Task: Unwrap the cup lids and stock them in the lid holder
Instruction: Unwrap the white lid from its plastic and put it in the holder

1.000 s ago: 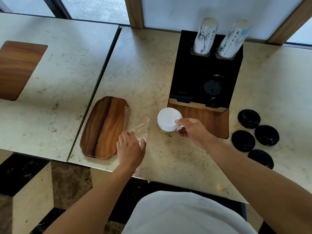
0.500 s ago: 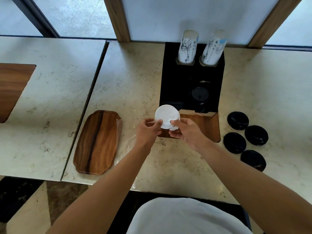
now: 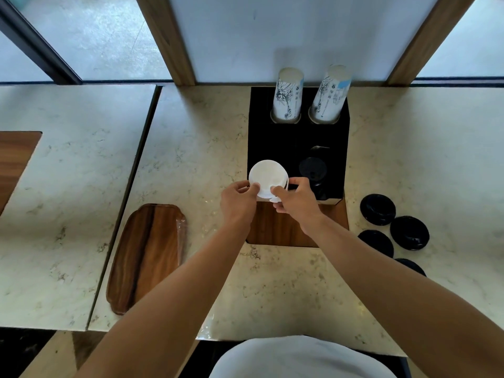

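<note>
Left hand [image 3: 237, 201]: fingertips closed on near-left rim of the round white plastic lid stack [image 3: 267, 179].
Right hand [image 3: 296, 201]: pinching the stack's near-right rim.
Stack: between both thumbs, over the black box lid holder [image 3: 272, 140], left slot.
Done: white lids apparently unwrapped.
Left: seating them; loose round black plastic lids [image 3: 377, 209] beyond right hand.
</note>
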`<state>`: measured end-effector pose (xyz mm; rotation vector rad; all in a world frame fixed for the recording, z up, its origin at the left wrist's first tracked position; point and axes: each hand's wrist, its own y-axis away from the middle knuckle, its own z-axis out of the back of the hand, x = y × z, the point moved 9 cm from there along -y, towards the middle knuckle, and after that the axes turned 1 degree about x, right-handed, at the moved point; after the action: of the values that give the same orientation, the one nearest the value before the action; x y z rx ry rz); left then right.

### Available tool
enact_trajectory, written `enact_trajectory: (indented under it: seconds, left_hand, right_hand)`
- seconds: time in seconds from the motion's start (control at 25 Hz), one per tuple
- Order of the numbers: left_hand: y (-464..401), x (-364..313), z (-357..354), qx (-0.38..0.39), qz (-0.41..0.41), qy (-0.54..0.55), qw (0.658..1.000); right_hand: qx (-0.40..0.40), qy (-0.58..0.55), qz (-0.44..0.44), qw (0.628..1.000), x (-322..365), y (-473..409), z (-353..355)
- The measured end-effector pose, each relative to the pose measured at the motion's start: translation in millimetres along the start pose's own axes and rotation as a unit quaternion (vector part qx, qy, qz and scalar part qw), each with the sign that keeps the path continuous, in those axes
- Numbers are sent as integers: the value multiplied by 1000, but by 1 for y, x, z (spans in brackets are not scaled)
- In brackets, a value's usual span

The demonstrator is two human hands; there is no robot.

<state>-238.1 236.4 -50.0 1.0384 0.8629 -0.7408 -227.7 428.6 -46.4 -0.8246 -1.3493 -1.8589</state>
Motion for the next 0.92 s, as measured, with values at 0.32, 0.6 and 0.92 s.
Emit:
enact_trajectory:
  seconds: [0.32, 0.6, 0.92]
  left_hand:
    - [-26, -17, -18, -47, -19, -72, 996]
    - [-45, -17, -44, -2, -25, -132, 991]
    - [-64, 3, -75, 84, 62, -187, 977]
  right_hand:
    - [-24, 194, 42, 980, 18, -35, -1]
    - [16, 188, -19, 982, 8, -58, -14]
    - [126, 248, -65, 958, 9, -78, -33]
